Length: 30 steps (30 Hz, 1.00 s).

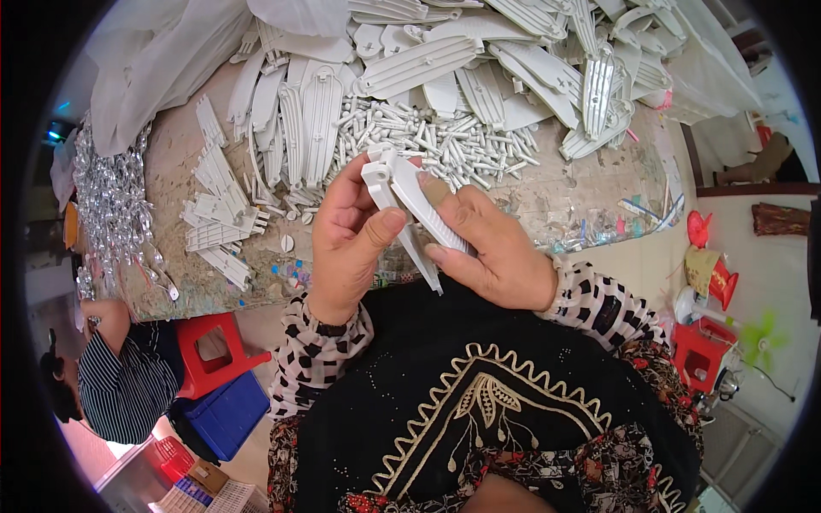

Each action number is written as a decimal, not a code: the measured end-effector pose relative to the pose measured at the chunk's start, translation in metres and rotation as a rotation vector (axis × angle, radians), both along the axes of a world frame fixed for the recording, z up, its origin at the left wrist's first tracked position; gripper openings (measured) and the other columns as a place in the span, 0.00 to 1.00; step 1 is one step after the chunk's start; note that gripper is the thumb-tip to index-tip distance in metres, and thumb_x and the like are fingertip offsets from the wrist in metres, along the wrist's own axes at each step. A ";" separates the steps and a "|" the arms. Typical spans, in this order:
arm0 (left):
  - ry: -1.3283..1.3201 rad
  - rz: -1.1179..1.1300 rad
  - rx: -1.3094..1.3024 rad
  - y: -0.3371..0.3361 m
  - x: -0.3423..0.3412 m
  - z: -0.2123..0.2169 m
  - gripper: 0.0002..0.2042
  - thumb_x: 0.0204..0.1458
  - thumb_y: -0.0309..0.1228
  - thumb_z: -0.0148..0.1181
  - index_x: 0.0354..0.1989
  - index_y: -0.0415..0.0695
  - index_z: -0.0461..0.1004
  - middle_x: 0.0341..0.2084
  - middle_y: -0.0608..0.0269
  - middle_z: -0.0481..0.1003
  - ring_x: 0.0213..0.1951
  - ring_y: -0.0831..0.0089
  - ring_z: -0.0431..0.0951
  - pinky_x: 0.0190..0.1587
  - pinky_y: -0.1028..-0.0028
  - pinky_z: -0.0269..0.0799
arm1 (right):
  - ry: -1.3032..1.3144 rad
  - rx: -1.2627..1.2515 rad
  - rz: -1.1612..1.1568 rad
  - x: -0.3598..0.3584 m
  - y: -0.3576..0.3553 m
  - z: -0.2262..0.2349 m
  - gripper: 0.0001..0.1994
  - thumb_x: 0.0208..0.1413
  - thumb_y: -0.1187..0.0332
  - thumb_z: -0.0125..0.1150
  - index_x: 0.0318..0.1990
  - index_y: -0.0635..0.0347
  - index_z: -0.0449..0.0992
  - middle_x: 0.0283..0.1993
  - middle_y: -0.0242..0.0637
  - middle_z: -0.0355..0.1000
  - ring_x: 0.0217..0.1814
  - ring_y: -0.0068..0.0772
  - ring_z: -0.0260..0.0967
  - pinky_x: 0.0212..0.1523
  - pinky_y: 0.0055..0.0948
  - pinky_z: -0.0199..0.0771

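Both my hands hold a long white plastic part over the near edge of the worktable. My left hand grips its upper end, thumb pressed on the side. Around its lower half closes my right hand, fingers along the ribbed face. Its pointed tip sticks out below, toward my lap. Just beyond my hands lies a heap of small white plastic pins.
Large white plastic shells are piled across the back of the table, flat toothed white pieces lie at the left, shiny metal clips at the far left. A person in a striped top sits lower left by a red stool.
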State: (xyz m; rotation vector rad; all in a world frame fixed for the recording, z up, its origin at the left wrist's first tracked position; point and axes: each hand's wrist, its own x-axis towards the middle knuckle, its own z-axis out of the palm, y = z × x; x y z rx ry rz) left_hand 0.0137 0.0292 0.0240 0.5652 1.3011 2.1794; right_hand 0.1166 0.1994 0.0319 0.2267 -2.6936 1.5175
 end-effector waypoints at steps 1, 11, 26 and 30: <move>-0.002 0.000 0.000 -0.001 -0.001 -0.002 0.30 0.53 0.28 0.63 0.62 0.35 0.57 0.57 0.48 0.68 0.56 0.66 0.71 0.59 0.68 0.65 | -0.002 0.000 0.000 0.000 0.003 0.002 0.32 0.57 0.70 0.58 0.68 0.64 0.54 0.48 0.43 0.65 0.42 0.38 0.62 0.47 0.30 0.65; -0.167 0.018 -0.013 0.000 -0.004 -0.019 0.27 0.54 0.29 0.62 0.60 0.35 0.60 0.52 0.54 0.72 0.50 0.70 0.74 0.49 0.71 0.74 | -0.126 -0.227 0.071 -0.011 0.012 0.002 0.26 0.57 0.70 0.58 0.63 0.63 0.62 0.44 0.49 0.70 0.40 0.43 0.67 0.44 0.33 0.68; -0.204 -0.225 -0.067 0.010 -0.004 -0.018 0.26 0.56 0.32 0.60 0.60 0.34 0.61 0.48 0.56 0.73 0.45 0.67 0.78 0.47 0.68 0.76 | -0.242 0.054 0.240 -0.007 0.063 0.054 0.31 0.59 0.66 0.57 0.67 0.64 0.56 0.32 0.44 0.67 0.36 0.35 0.68 0.39 0.31 0.67; -0.253 -0.266 -0.047 0.010 -0.004 -0.021 0.26 0.56 0.31 0.60 0.61 0.34 0.60 0.49 0.57 0.73 0.47 0.69 0.76 0.50 0.70 0.73 | -0.500 -0.001 0.214 -0.009 0.053 0.049 0.32 0.59 0.66 0.57 0.68 0.63 0.54 0.36 0.44 0.67 0.37 0.36 0.67 0.39 0.31 0.67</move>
